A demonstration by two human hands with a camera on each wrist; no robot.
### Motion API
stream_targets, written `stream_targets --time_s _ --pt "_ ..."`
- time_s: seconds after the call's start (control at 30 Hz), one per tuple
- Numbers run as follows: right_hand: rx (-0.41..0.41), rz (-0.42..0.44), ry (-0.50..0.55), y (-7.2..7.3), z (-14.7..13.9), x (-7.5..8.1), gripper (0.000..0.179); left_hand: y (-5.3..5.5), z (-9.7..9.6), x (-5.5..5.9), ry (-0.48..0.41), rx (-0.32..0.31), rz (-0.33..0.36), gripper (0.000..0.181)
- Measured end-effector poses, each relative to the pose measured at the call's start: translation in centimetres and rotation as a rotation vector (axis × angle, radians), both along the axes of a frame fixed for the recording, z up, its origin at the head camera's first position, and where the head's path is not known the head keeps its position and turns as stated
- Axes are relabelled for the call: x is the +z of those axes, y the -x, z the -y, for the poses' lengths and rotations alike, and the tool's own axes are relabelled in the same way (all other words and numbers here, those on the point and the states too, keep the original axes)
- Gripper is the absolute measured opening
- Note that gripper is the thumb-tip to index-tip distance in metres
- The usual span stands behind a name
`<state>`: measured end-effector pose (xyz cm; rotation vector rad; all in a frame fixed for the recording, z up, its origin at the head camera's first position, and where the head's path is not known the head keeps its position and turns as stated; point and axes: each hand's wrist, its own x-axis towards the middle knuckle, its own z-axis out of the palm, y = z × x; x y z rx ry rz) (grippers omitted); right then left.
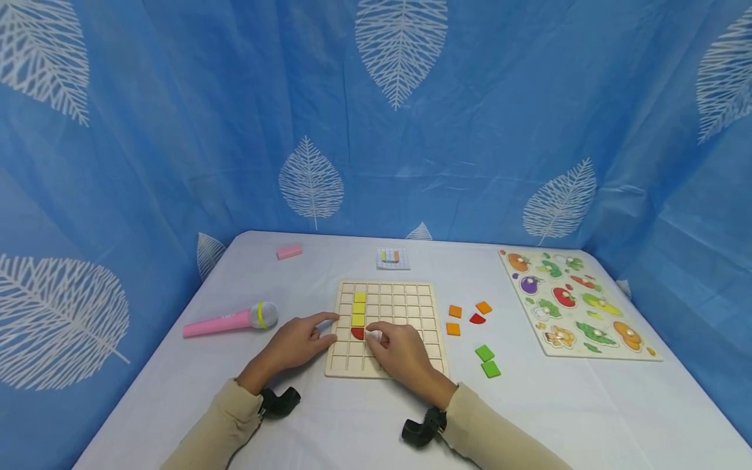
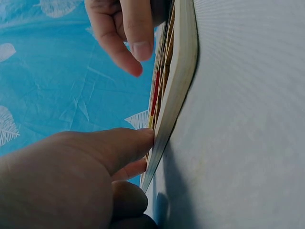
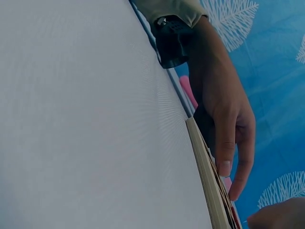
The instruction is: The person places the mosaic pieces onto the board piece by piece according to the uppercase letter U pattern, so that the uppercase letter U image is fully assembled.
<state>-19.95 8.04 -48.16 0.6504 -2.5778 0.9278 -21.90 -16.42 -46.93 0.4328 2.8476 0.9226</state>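
Observation:
A square wooden grid board lies on the table, with yellow square tiles in one column and a red rounded tile just below them. My left hand rests at the board's left edge, thumb and index finger spread apart and touching it. Over the board my right hand is lowered, its fingertips right beside the red tile. In the left wrist view, the right hand's fingers hang loosely bent above the board with no tile showing between them.
Orange squares, another red tile and green squares lie right of the board. A patterned card and pink block are behind it. A pink microphone lies left; a vegetable puzzle board lies far right.

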Motion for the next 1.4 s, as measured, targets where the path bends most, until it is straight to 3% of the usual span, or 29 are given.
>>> stream_targets --time_s 0.27,0.4,0.73,1.07,1.27,1.4 --pt "-0.007 -0.172 -0.029 -1.2 -2.6 -0.4 0.016 0.0 -0.2 0.1 0.002 0.012 0.004 0.045" --pt "-0.047 -0.2 -0.026 -1.9 -4.9 -0.6 0.019 -0.1 -0.3 0.2 0.002 0.015 0.01 0.045" --pt "-0.269 -0.037 0.005 -3.5 -11.7 -0.2 0.017 -0.2 -0.3 0.4 0.008 0.016 0.004 0.046" --pt "-0.38 -0.054 0.038 -4.2 -17.7 0.4 0.015 -0.3 -0.4 0.1 -0.01 0.006 0.005 0.045" --pt "-0.469 0.025 0.022 -5.1 -19.5 0.4 0.019 -0.3 -0.3 0.2 -0.004 0.011 -0.003 0.045" --pt "-0.484 0.104 -0.016 -5.4 -19.6 0.3 0.023 -0.4 -0.3 0.2 -0.002 0.009 0.002 0.045"
